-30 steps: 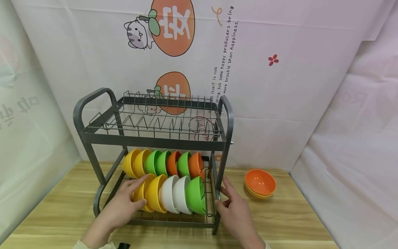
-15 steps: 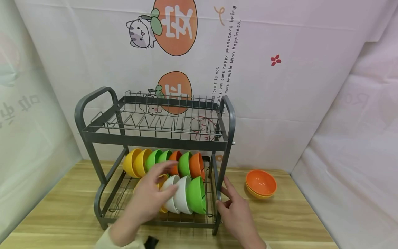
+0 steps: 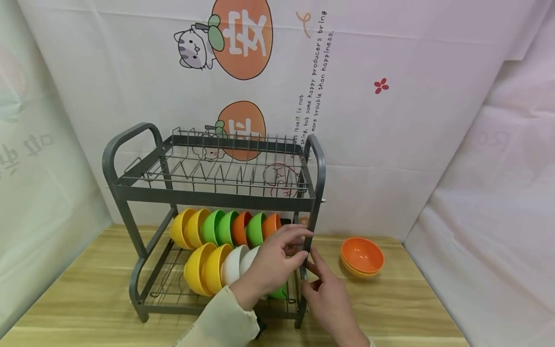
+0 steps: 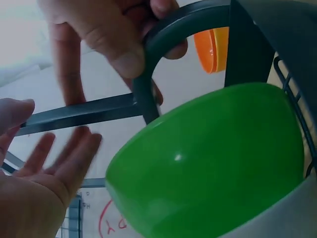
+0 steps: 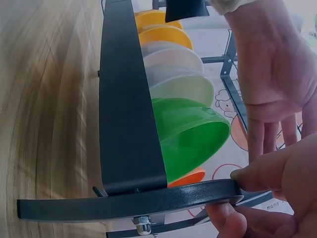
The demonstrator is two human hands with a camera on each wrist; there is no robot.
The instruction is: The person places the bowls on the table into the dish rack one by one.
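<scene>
A dark grey two-tier dish rack [image 3: 217, 196] stands on the table. My right hand [image 3: 329, 299] pinches its curved right side rail [image 5: 188, 196] between thumb and fingers. My left hand [image 3: 270, 262] reaches across the front of the rack to the right front post, with thumb and straight, slightly blurred fingers [image 4: 74, 158] on either side of it. Beneath that hand, a green bowl [image 4: 208, 153] ends the front row, beside white bowls [image 3: 233, 265] and yellow bowls [image 3: 197, 270]. In the head view, the left hand partly hides the green bowl and one white bowl.
A back row of yellow, green and orange bowls [image 3: 244, 229] lines the lower tier. An orange bowl [image 3: 362, 255] nested in a yellow one stands on the wooden table [image 3: 390, 308] to the right. A printed white cloth [image 3: 368, 168] hangs behind.
My left hand has left the yellow bowls at the front row's left end and moved right, past the white bowls, to the right post. The right hand stays on the rail.
</scene>
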